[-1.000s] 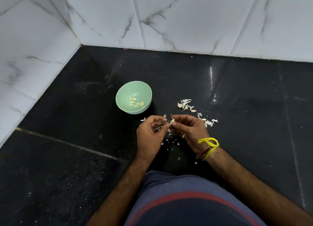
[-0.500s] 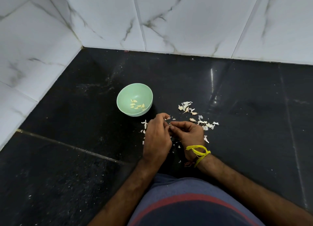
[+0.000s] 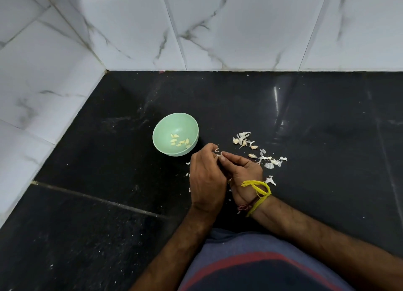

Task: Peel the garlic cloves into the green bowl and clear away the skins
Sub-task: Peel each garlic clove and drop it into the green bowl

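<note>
Both hands — left hand [image 3: 207, 177] & right hand [image 3: 242, 171] — pinching a garlic clove [image 3: 218, 155] together, peeling mid-task; next, probably dropping it into the green bowl [image 3: 161, 127].

The left hand [image 3: 207, 177] is covering most of the garlic clove [image 3: 218, 155]; both forearms are running off at 6 o'clock.

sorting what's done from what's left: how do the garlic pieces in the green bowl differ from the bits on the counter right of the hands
The bowl pieces are yellowish, smooth and clustered inside the green bowl. The counter bits are mostly white, papery skins with a few unpeeled cloves, strewn loosely over the black counter. Both are small.
</note>
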Demonstrator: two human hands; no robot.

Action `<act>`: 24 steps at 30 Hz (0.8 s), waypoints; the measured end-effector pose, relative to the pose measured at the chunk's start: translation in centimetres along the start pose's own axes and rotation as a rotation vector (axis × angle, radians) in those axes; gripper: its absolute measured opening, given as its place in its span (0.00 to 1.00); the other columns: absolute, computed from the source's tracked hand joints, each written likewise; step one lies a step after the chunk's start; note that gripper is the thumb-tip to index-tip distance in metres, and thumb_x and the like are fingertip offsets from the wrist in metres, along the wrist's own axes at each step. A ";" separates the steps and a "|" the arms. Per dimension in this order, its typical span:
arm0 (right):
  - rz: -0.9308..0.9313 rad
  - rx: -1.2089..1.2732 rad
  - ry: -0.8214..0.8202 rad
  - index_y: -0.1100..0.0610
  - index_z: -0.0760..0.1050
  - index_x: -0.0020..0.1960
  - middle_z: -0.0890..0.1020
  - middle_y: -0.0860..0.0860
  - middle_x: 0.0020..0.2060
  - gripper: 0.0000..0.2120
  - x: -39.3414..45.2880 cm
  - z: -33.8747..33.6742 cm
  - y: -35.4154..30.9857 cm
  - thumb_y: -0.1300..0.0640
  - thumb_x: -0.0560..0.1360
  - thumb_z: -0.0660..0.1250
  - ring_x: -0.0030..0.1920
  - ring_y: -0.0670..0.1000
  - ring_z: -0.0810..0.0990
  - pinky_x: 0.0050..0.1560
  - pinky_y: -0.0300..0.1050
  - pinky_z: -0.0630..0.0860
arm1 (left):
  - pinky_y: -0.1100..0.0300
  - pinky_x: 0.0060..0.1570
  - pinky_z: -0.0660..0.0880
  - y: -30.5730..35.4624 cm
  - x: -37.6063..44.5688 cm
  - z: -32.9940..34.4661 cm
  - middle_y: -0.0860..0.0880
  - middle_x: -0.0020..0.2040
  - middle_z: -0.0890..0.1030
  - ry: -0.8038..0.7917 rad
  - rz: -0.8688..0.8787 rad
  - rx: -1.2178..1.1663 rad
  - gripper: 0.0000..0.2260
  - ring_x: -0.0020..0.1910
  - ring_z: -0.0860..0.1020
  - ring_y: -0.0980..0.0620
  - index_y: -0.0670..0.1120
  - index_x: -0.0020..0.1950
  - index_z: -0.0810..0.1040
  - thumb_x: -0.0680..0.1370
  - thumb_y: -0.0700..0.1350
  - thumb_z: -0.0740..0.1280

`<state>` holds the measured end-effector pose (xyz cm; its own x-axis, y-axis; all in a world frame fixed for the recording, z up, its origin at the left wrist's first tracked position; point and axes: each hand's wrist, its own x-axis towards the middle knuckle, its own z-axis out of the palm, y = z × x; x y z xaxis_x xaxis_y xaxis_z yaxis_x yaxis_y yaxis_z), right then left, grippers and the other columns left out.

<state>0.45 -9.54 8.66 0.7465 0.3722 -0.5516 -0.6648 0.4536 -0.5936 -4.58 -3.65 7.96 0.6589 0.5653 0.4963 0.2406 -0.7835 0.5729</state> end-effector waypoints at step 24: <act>0.193 0.137 -0.169 0.68 0.77 0.48 0.85 0.58 0.37 0.05 0.4 -0.9 -1.0 0.71 0.72 0.65 0.38 0.52 0.85 0.40 0.41 0.82 | 0.50 0.54 0.75 -0.8 1.7 0.1 0.61 0.49 0.73 -0.247 -0.160 -0.250 0.20 0.49 0.75 0.52 0.48 0.66 0.63 0.76 0.37 0.61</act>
<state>1.44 -10.60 8.49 0.6084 0.5867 -0.5344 -0.7935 0.4623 -0.3959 -3.57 -2.12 8.30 0.7862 0.5722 0.2334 0.1930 -0.5862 0.7869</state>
